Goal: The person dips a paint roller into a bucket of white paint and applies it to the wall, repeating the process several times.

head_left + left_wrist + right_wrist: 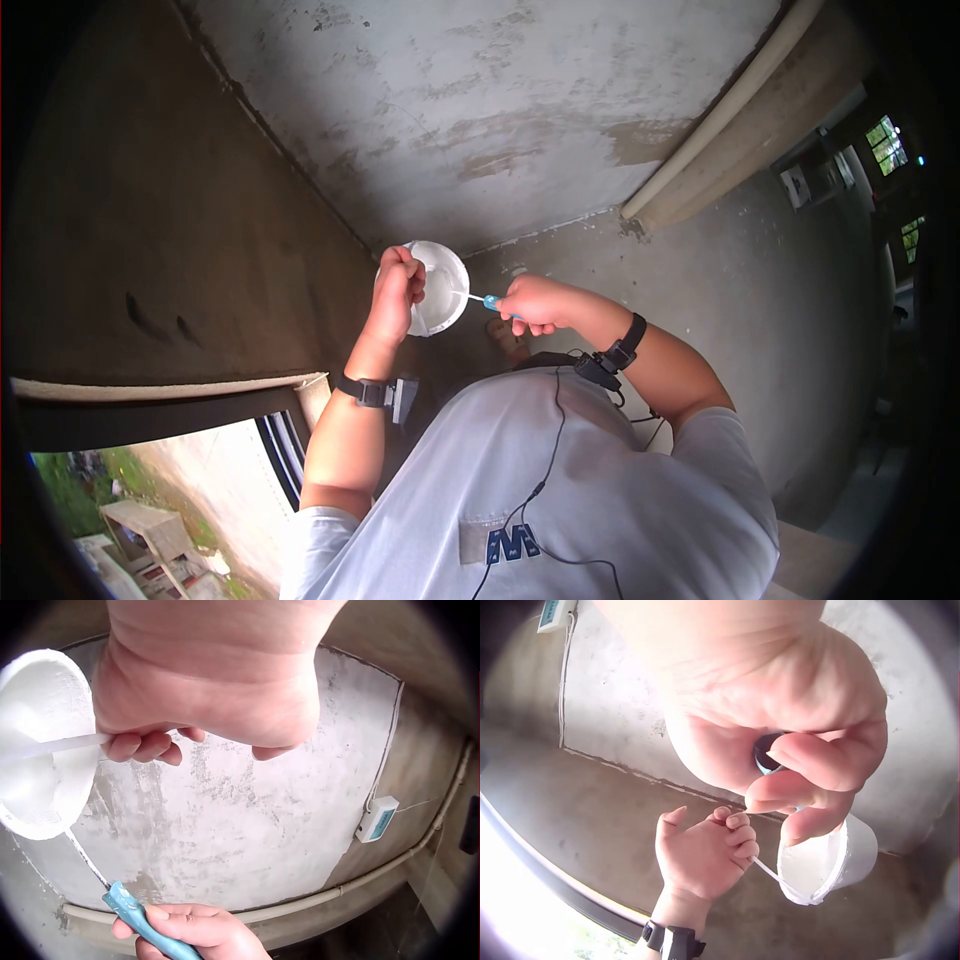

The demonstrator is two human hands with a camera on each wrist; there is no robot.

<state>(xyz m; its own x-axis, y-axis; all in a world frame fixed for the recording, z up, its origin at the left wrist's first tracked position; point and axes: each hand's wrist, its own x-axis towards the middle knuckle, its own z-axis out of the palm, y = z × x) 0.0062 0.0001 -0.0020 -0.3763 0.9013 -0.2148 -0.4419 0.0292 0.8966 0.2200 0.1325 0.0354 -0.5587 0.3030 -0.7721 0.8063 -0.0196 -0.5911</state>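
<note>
My left hand grips the thin white handle of a white plastic bucket, fingers curled round it. The bucket hangs below that hand, its mouth facing up, and white coating covers the inside. My right hand holds a blue-handled tool, the grip wrapped by fingers and thumb. A thin, white-smeared metal rod runs from the grip to the bucket. The rod's far end is hidden in the bucket, so I cannot tell what kind of tool it is.
Ahead stands a patchy white wall, meeting a dark brown wall in a corner. A pale pipe runs along the wall's right side. Below left is a window opening. A small white box hangs on the wall.
</note>
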